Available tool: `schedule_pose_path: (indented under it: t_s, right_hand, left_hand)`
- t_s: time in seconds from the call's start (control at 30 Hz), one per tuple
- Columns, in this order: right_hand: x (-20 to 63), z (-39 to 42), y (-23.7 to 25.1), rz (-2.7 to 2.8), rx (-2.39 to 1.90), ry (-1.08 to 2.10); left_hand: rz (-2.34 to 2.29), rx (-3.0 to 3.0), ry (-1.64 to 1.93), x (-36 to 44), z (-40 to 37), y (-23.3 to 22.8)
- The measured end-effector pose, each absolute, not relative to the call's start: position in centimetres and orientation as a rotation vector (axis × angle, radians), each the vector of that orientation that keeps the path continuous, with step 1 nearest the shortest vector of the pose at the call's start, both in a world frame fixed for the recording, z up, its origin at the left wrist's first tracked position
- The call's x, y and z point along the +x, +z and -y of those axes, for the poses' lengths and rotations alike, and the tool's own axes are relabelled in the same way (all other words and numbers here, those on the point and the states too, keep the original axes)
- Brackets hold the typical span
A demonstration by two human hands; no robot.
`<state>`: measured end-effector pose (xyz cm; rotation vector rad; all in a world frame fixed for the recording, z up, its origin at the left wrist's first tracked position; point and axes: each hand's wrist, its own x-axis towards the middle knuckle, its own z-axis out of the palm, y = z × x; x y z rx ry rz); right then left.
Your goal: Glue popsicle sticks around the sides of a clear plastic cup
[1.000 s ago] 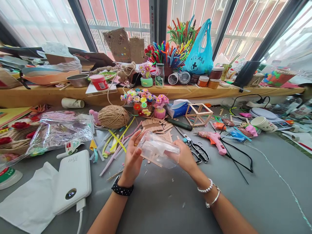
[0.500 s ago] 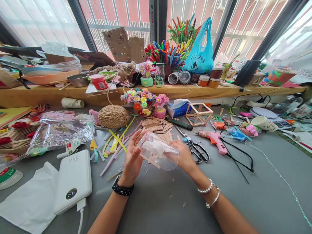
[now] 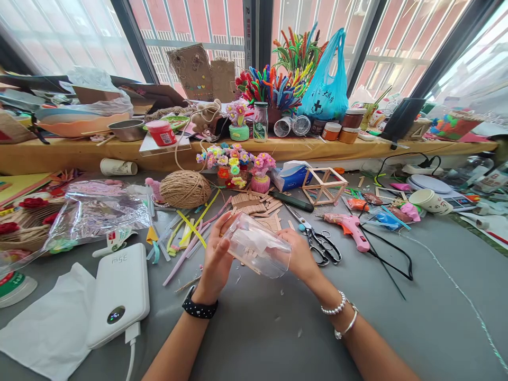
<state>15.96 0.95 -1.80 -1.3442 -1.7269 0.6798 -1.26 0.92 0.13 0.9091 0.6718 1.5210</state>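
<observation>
**Both hands cradle a clear cup over the craft table**

Left hand and right hand hold a clear plastic cup between us, one at each end, just above the grey table. Our left palm closes over the narrower end, fingers curled round it; our right hand cups the wider end, fingers wrapped behind the wall. Neither hand is flat open, and both have hold of the cup alone.

We judge that we are turning and looking over the cup, with what seem to be small wooden pieces lying inside it. A next move would call for a firm but light grip, since the thin wall would dent easily.

The cup lies on its side, long axis running left to right and tipped slightly, the left end higher and farther, the right end lower and nearer. Which end is the mouth we cannot tell for sure.

Just beyond lie wooden sticks; the scissors sit just right of our right hand, and a pink glue gun farther right. A ball of twine rests far left, a white power bank near left.
</observation>
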Motion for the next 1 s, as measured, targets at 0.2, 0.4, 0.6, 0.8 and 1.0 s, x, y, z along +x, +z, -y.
schedule_pose_path:
  t_s: [0.2, 0.4, 0.6, 0.8, 1.0]
  right_hand:
    - [15.98, -0.96, -1.86, 1.723, -1.348, 0.690]
    - [15.98, -1.03, -1.98, 1.744, -1.361, 0.693]
    - [15.82, -1.13, -2.46, 1.727, -1.372, 0.700]
    - [15.67, -1.13, -2.68, 1.734, -1.366, 0.750]
    - [15.47, -1.03, -2.58, 1.699, -1.358, 0.789]
  left_hand:
    - [-0.678, 0.918, 1.515, -1.26, -0.90, 0.11]
    - [-0.692, 0.932, 1.509, -1.20, -0.85, 0.18]
    - [-0.690, 0.947, 1.497, -1.16, -0.82, 0.24]
    - [-0.688, 0.928, 1.464, -1.13, -0.69, 0.31]
    - [-0.656, 0.892, 1.443, -1.11, -0.75, 0.00]
